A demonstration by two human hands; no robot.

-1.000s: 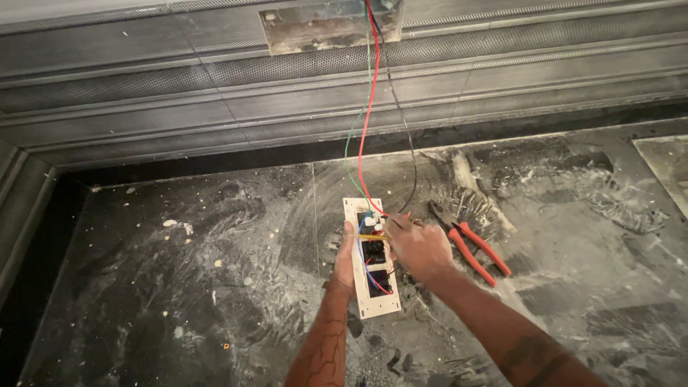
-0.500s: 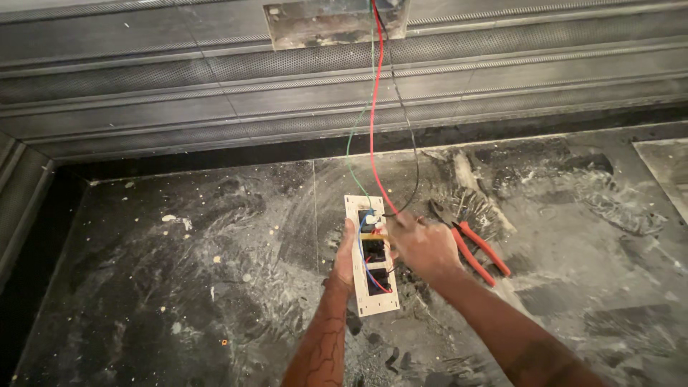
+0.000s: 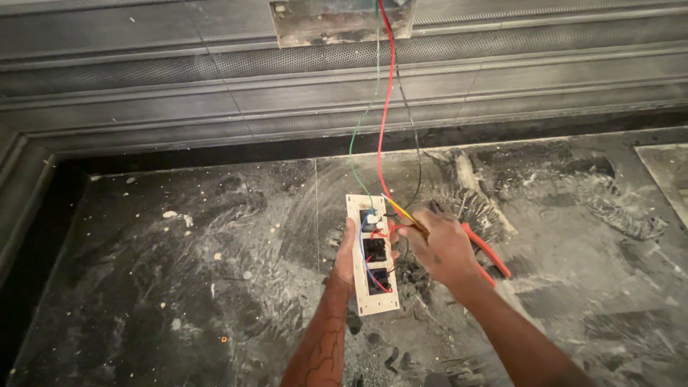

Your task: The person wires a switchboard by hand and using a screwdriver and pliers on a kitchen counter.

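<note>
My left hand (image 3: 345,255) grips the left edge of a cream switch plate (image 3: 371,256), held back side up, with black switch modules and short red and blue wires on it. My right hand (image 3: 438,246) holds a thin screwdriver (image 3: 398,208) with a yellow shaft, its tip at the plate's upper module. A red wire (image 3: 385,107), a green wire (image 3: 356,140) and a black wire (image 3: 414,154) run down to the plate from a recessed wall box (image 3: 340,20) at the top.
Red-handled pliers (image 3: 489,251) lie on the dusty dark floor just right of my right hand, partly hidden by it. A small broom (image 3: 474,195) lies behind the hand. A ribbed grey wall base (image 3: 179,93) runs across the top. A pale tile shows at far right (image 3: 666,172).
The view has drifted slightly, and the plate sits a little lower in it. My right hand has shifted the screwdriver tip on the upper module. Both hands keep their hold.
</note>
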